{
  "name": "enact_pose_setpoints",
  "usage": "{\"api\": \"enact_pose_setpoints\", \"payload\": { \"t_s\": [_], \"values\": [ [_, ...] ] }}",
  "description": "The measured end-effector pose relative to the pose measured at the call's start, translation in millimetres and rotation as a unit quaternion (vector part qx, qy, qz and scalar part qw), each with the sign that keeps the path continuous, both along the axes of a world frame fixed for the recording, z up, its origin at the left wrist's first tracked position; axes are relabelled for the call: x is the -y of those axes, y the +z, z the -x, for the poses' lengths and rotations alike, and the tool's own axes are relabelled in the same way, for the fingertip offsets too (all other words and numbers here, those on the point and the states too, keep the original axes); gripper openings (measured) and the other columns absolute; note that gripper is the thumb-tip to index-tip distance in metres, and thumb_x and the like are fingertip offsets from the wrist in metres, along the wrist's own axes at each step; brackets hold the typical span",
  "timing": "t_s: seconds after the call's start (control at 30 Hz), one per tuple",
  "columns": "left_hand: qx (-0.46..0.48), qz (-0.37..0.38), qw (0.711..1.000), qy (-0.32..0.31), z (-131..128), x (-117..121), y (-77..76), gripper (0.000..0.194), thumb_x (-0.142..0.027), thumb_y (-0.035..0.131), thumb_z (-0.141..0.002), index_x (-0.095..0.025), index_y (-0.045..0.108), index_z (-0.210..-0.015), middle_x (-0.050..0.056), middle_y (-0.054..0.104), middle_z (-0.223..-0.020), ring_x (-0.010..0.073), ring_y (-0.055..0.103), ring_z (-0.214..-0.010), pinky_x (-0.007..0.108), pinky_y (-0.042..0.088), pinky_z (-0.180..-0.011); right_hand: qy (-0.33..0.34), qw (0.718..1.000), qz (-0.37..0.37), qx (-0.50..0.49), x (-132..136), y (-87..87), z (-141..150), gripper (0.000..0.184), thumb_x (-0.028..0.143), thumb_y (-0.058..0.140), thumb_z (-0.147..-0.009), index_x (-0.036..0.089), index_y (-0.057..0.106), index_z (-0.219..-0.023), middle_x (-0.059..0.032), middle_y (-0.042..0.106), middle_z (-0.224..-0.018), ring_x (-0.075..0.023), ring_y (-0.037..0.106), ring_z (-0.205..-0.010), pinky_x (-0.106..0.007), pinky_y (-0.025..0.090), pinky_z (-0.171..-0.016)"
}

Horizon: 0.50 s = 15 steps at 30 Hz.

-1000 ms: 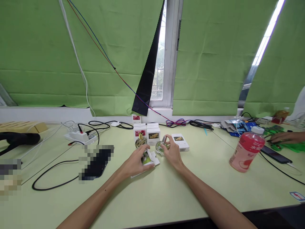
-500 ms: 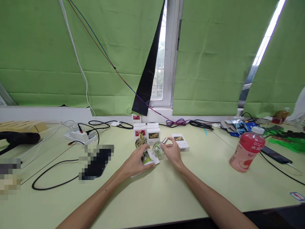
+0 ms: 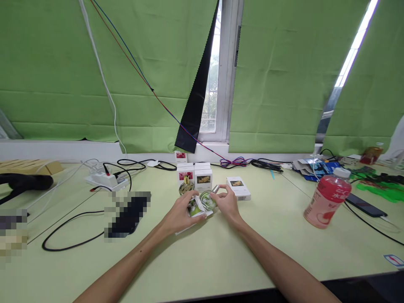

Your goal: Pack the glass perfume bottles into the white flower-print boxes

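My left hand point(image 3: 180, 213) is closed around a small white box point(image 3: 195, 208) with a green flower picture, its flap raised at the right end. In my right hand point(image 3: 227, 203) is a round, clear perfume bottle point(image 3: 207, 200) with a silver cap, pinched near the cap and tilted. The bottle's lower end is right at the box's open end; I cannot tell whether it is inside. Just behind stands another round bottle point(image 3: 186, 187) with a gold cap. White boxes with flower pictures point(image 3: 203, 179) stand behind it, and a flat white box point(image 3: 239, 188) lies beyond my right hand.
A pink drink bottle point(image 3: 327, 198) stands on the right, with a phone point(image 3: 366, 205) behind it. On the left are a power strip point(image 3: 105, 180), a blurred dark object point(image 3: 128, 214) and loose cables. More cables run along the window wall.
My right hand has brought the perfume bottle slightly left and down, closer against the open end of the box. The left hand has barely moved.
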State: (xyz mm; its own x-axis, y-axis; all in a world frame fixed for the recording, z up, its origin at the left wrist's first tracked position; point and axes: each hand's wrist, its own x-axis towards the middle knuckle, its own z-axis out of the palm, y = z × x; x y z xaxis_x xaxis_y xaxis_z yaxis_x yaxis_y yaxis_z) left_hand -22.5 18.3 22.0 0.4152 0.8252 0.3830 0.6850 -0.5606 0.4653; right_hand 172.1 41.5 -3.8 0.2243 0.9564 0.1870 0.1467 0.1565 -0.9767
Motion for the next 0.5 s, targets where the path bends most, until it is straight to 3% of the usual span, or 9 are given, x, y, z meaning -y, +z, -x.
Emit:
{"api": "enact_pose_setpoints", "payload": {
  "t_s": [0.5],
  "values": [
    [0.037,-0.020,0.999,-0.003,-1.5,3.7,1.9,0.057,-0.046,0.074,-0.072,-0.023,0.056,-0.120,0.006,0.067,-0.116,0.0259,0.063,-0.103,0.037,0.052,-0.087,0.016,0.996,0.029,-0.080,-2.7,-3.9,2.3,0.047,0.036,0.074,-0.066,0.019,0.053,-0.104,-0.0006,0.070,-0.064,-0.0210,0.067,-0.057,-0.028,0.051,-0.049]
  ]
}}
